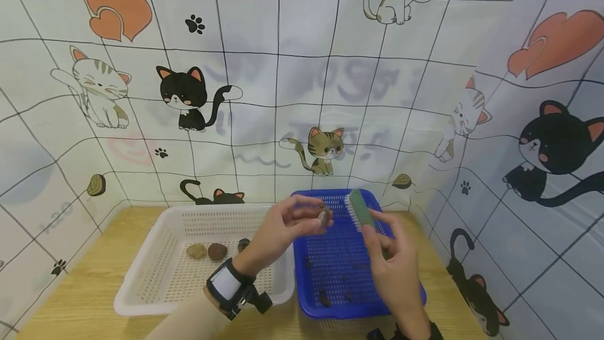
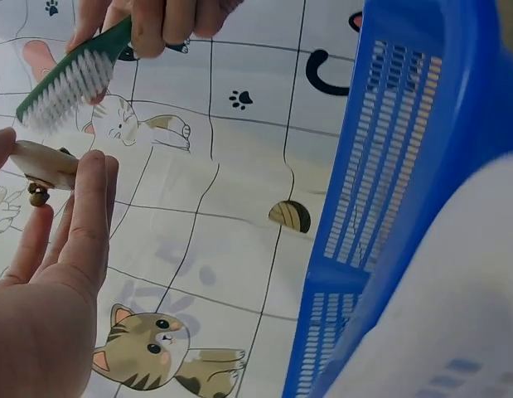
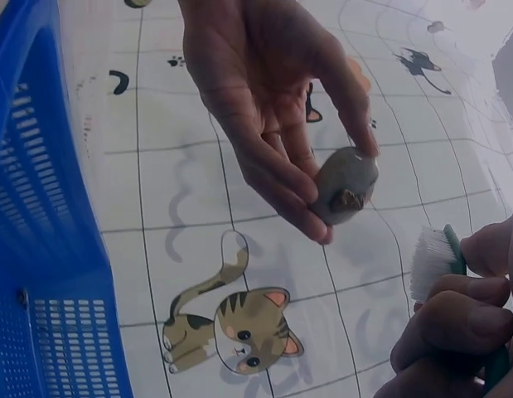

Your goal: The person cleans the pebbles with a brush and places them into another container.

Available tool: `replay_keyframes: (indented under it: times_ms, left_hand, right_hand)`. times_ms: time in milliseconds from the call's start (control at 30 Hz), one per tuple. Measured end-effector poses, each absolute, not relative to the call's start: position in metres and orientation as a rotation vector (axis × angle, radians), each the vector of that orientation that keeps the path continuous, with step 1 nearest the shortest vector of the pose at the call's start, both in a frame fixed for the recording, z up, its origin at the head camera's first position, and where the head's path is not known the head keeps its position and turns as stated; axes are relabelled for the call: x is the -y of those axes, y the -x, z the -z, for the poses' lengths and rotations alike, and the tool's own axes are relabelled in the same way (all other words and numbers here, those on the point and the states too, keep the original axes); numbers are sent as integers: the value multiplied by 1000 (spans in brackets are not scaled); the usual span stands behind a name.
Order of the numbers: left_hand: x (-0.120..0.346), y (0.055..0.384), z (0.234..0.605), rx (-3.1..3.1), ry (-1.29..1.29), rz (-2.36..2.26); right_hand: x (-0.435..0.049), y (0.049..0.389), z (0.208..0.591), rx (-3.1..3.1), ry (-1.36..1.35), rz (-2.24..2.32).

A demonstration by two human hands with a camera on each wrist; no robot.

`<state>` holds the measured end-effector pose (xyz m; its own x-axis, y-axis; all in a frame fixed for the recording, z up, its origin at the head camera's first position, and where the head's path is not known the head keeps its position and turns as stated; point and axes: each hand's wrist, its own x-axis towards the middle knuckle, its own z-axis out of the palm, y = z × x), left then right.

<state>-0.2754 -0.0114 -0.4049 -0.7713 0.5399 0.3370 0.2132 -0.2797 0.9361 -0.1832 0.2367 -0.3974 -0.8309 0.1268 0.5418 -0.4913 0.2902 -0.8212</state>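
My left hand (image 1: pixel 276 232) pinches a smooth grey stone (image 3: pixel 339 178) between thumb and fingertips, above the blue basket (image 1: pixel 304 290). A brown clump (image 3: pixel 349 201) clings to one face of the stone. In my right hand (image 1: pixel 396 264) is a green-handled brush (image 1: pixel 360 209), its white bristles turned toward the stone. The bristles and the stone are apart in the head and right wrist views. Dark brown crumbs (image 1: pixel 324 298) lie on the floor of the blue basket.
Left of the blue basket stands a white basket (image 1: pixel 129 285). It holds a tan stone (image 1: pixel 196 251), a reddish-brown stone (image 1: pixel 217 252) and a dark stone (image 1: pixel 243 244), partly hidden by my left arm. Both baskets rest on a wooden table (image 1: pixel 94 287) against a cat-patterned sheet (image 1: pixel 255 83).
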Motion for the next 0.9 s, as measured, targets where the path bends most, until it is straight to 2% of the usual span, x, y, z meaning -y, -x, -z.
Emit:
replay_keyframes:
  times_ms: [900]
  left_hand:
    - [-10,241,431,-1315,-817,-2544]
  right_hand:
    - [-201,176,412,2098,-359,-1698]
